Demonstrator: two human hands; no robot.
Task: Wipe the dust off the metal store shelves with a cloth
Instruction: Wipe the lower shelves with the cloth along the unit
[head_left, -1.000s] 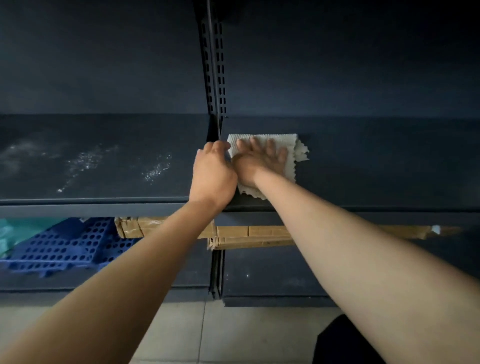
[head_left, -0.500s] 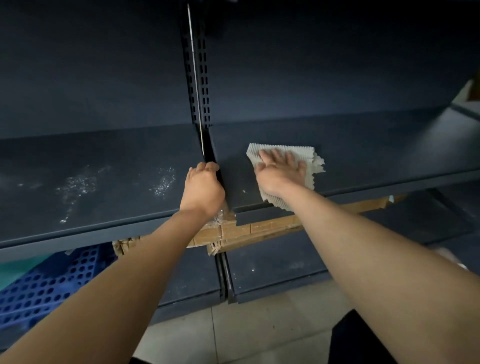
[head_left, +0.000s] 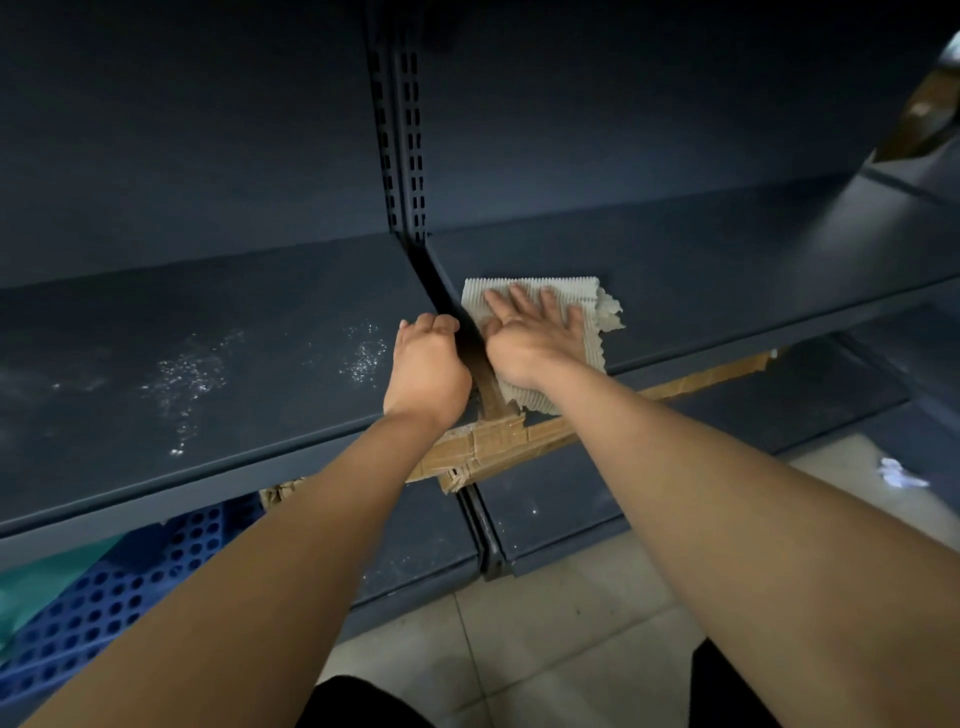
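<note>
Cloth (head_left: 597, 338), one, pale and ribbed, lay flat at the near-left corner of the right shelf (head_left: 727, 291), its near edge hanging over the front lip. Right hand (head_left: 530, 338) pressed it down with fingers straight and spread, gripping nothing. Left hand (head_left: 428, 364) sat just beside it across the gap, fingers curled round the side edge of the left shelf (head_left: 234, 415), likely bracing. Two shelves at this level, one slotted upright (head_left: 405, 130) between them. Right shelf looked mostly dust-free. Left shelf carried two white dust patches (head_left: 189, 379) and looked unwiped, so roughly half this level remained. Lower shelf also speckled.
</note>
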